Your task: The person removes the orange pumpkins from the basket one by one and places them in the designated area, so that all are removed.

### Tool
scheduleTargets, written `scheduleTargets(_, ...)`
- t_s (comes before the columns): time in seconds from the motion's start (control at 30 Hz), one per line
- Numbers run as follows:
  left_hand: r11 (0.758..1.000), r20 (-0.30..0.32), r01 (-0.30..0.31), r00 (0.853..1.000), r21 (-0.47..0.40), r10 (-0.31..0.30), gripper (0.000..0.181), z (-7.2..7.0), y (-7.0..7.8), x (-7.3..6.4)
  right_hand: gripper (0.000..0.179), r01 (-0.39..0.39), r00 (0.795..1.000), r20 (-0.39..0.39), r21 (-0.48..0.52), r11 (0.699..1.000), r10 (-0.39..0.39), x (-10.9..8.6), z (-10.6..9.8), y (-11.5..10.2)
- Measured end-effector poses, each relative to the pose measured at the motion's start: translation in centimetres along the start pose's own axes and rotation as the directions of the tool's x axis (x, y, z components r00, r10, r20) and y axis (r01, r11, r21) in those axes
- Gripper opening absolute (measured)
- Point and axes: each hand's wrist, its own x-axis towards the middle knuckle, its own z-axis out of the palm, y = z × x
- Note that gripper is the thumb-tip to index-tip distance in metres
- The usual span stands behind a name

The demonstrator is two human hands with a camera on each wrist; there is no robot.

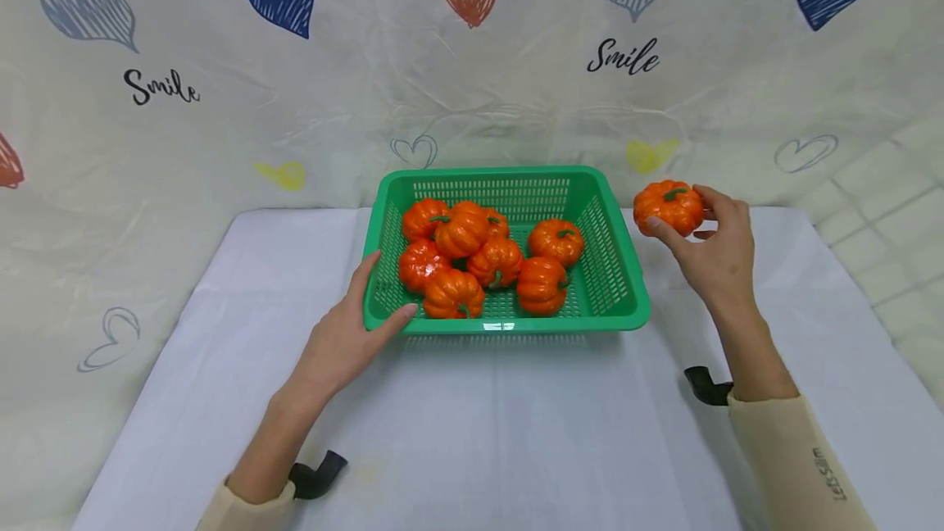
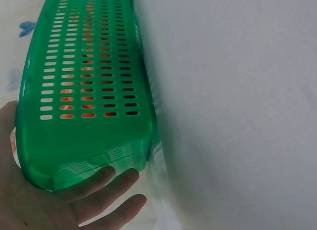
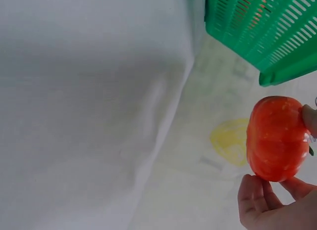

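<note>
A small orange toy pumpkin (image 1: 664,207) with a green stem is pinched between the thumb and fingers of my right hand (image 1: 723,256). It is held up just beyond the right end of the green plastic basket (image 1: 590,323). In the right wrist view the pumpkin (image 3: 277,138) shows its smooth side close to the basket's corner. My left hand (image 1: 342,347) grips the basket at its near left corner, thumb over the rim. Along the outer end wall lie its fingers (image 2: 106,190) in the left wrist view. Several similar pumpkins (image 1: 460,229) are heaped inside, mostly toward the left.
A white cloth (image 1: 472,433) covers the table under the basket. Behind it hangs a pale sheet (image 1: 354,88) printed with hearts and "Smile". Dark curved pieces (image 1: 320,475) stick out by both wrists, near the cream sleeves (image 1: 796,449).
</note>
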Motion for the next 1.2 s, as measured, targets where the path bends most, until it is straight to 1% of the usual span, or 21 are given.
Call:
scheduleTargets(0.17,1.0,0.001,-0.002,1.0,-0.003,0.002,0.098,0.1,-0.1,0.1,0.079,-0.037,0.999,0.03,0.011,0.999,0.036,0.6,0.0,1.2)
scheduleTargets(0.23,1.0,0.0,-0.003,1.0,-0.004,0.003,0.098,0.0,-0.1,0.1,0.08,-0.068,0.997,0.049,0.012,0.998,0.067,1.0,0.0,1.7)
scheduleTargets(0.4,1.0,0.004,0.004,1.0,-0.006,-0.004,0.098,0.0,-0.1,0.1,0.083,-0.17,0.981,0.093,0.014,0.985,0.168,1.7,0.1,2.6)
scheduleTargets(0.5,1.0,0.005,0.007,1.0,-0.011,-0.007,0.098,0.0,-0.1,0.0,0.083,-0.205,0.974,0.102,0.011,0.979,0.203,2.0,0.2,3.0)
scheduleTargets(0.77,1.0,0.003,0.009,1.0,-0.019,-0.009,0.098,0.0,0.0,0.0,0.084,-0.21,0.969,0.13,-0.008,0.978,0.21,2.3,0.3,3.8)
scheduleTargets(1.03,1.0,0.014,0.008,1.0,-0.015,-0.008,0.098,0.0,0.1,0.1,0.091,-0.191,0.963,0.182,-0.055,0.98,0.198,2.6,0.1,4.5)
scheduleTargets(1.2,1.0,0.016,0.011,1.0,-0.02,-0.011,0.099,-0.1,0.1,0.1,0.088,-0.172,0.959,0.216,-0.079,0.982,0.186,3.0,0.2,4.8)
